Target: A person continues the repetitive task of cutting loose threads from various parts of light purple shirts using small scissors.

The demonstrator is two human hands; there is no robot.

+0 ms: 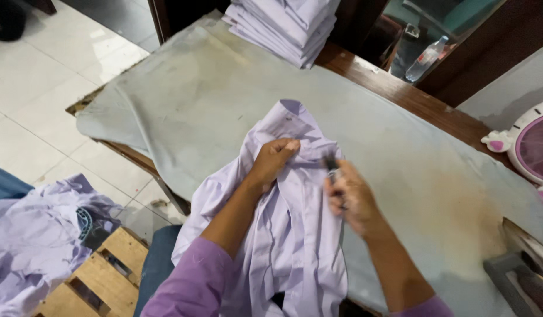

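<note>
A pale lilac shirt [295, 235] lies crumpled on the near part of a table covered with grey cloth [212, 88], its collar end pointing away from me. My left hand [274, 159] pinches the shirt fabric just below the collar. My right hand [349, 196] is closed around a small dark tool, blurred, whose tip [330, 164] sits against the shirt near the collar. Both my sleeves are purple.
A stack of folded lilac shirts [289, 26] sits at the table's far edge. A heap of loose lilac shirts [31, 240] rests on a wooden pallet [101, 276] at lower left. A plastic bottle [425, 58] and a pink-and-white fan [532, 147] stand to the right. A grey metal object [520, 276] lies at the near right.
</note>
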